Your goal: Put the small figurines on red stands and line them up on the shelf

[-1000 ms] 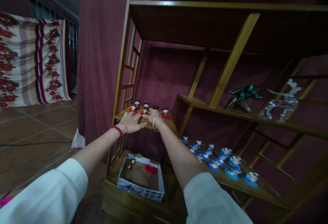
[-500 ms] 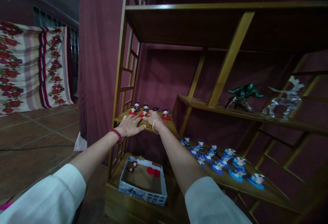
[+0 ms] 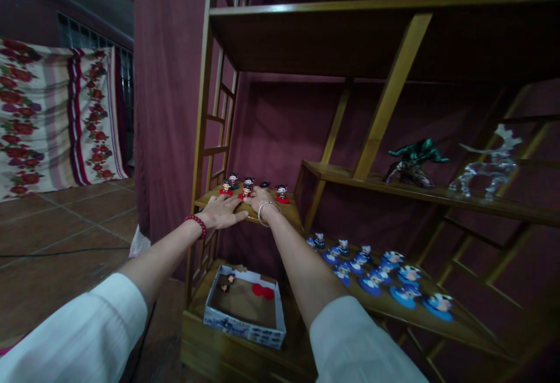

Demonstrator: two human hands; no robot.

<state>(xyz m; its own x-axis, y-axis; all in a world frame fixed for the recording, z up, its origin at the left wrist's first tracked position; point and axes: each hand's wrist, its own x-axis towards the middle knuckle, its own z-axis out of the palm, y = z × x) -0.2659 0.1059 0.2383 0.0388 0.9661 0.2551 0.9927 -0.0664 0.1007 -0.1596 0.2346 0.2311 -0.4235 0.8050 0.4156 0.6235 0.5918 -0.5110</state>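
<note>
My left hand (image 3: 221,212) lies at the front edge of a small wooden shelf (image 3: 286,212), fingers stretched out and thumb pointing right, with nothing visible in it. Beside it, my right hand (image 3: 259,197) reaches over the same shelf, its fingers closed at a small figurine (image 3: 247,188) with a black-haired head and a red base. Part of those fingers is hidden. Close by stand similar figurines: one with a red base (image 3: 226,187) at front left, another at right (image 3: 282,192), and darker-based ones behind. The figurine behind my right hand is mostly covered.
Below, an open cardboard box (image 3: 245,329) holds two small figure heads (image 3: 227,282) and red discs (image 3: 263,291). Several blue-based figurines (image 3: 371,281) occupy the lower right shelf. Above them stand a green and brown sculpture (image 3: 415,164) and a clear deer figure (image 3: 487,167). An upright post (image 3: 391,100) divides the rack.
The view has shifted very slightly. Both hands stay at nearly the same place on the small shelf, and the figurines keep their positions.
</note>
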